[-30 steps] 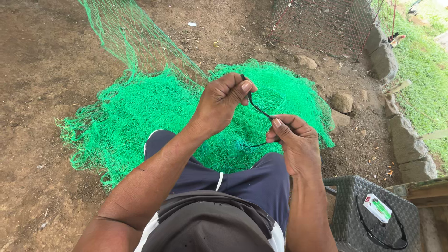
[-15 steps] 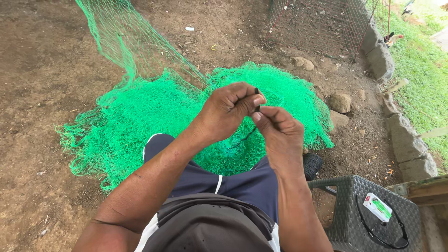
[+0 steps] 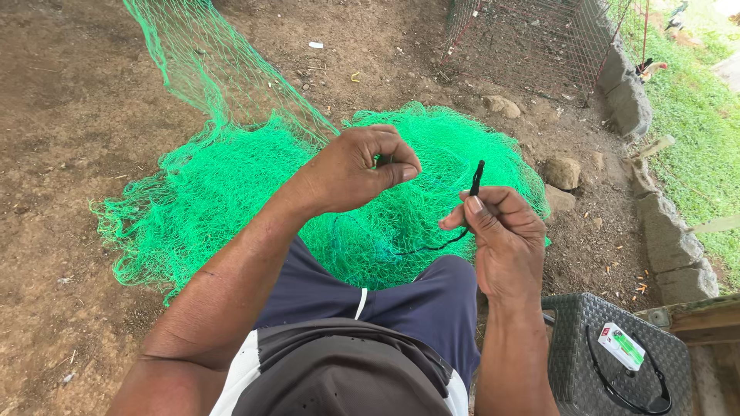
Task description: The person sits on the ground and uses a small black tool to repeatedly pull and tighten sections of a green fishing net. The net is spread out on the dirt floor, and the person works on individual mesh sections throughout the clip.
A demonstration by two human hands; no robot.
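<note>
Right hand [image 3: 501, 239] is pinching a black netting needle [image 3: 475, 183] between thumb and forefinger, tip sticking up above the grip, dark twine [image 3: 432, 246] trailing down-left. Left hand [image 3: 358, 169] is curling closed, pinching green net mesh [image 3: 231, 185] heaped on the dirt beyond the knees.

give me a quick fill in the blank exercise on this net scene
1. The right hand holds up a thin ____ cord.
2. The left hand pinches a strand of the ____ net.
3. The net lies heaped on bare ____ ground.
4. On the woven stool at lower right lies a pair of ____.

Missing words: black; green; dirt; glasses
</note>
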